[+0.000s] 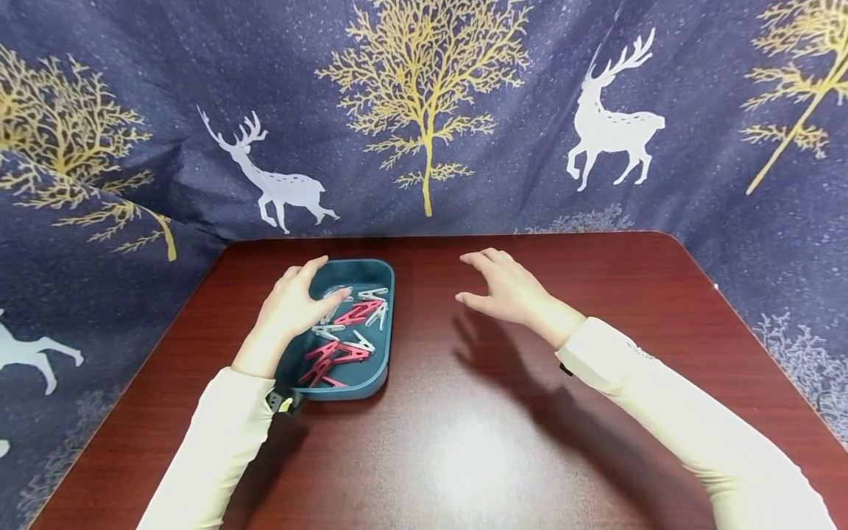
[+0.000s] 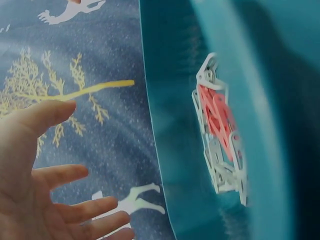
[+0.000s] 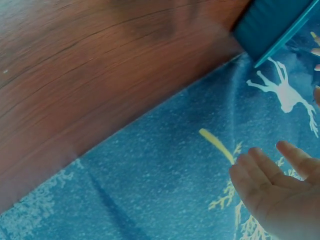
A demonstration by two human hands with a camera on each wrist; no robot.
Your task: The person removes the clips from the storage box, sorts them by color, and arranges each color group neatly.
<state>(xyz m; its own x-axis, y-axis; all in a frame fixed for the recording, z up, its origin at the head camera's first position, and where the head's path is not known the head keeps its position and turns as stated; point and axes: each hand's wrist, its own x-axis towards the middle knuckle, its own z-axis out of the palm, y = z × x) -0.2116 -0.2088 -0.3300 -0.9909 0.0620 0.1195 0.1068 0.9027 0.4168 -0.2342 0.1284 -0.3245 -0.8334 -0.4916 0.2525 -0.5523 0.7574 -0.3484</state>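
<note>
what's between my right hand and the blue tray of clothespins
Only bare tabletop: in the head view, nothing lies between the right hand and the tray.

The head view is bright and evenly lit from above, with a soft glare patch on the table (image 1: 473,456) and blurred shadows under both arms. Its edges bow from wide-angle distortion. Both wrist views are softer, the tray (image 2: 170,150) and clothespins (image 2: 220,135) smeared by blur.
</note>
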